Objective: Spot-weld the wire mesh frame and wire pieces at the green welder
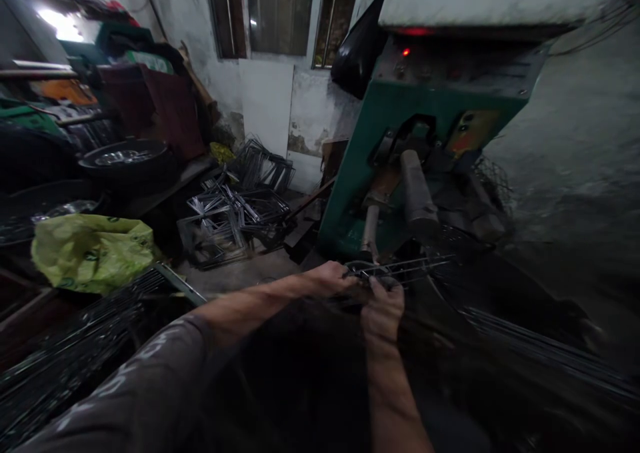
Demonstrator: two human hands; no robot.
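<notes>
My left hand [334, 278] and my right hand [383, 310] meet in front of a green machine [380, 126], both closed on a thin wire frame [405, 266]. The frame's rods stretch to the right, toward the machine's dark cylindrical arm [416, 196]. The picture is dim and blurred, so the exact finger grip is hard to make out. A red lamp [405, 52] glows on the machine's top panel.
A heap of bent wire frames [235, 206] lies on the floor to the left of the machine. A yellow-green plastic bag [93, 250] sits at the left. Bundles of straight wire rods lie at lower left [75, 346] and lower right [540, 346]. A tyre-like wheel [125, 156] rests behind.
</notes>
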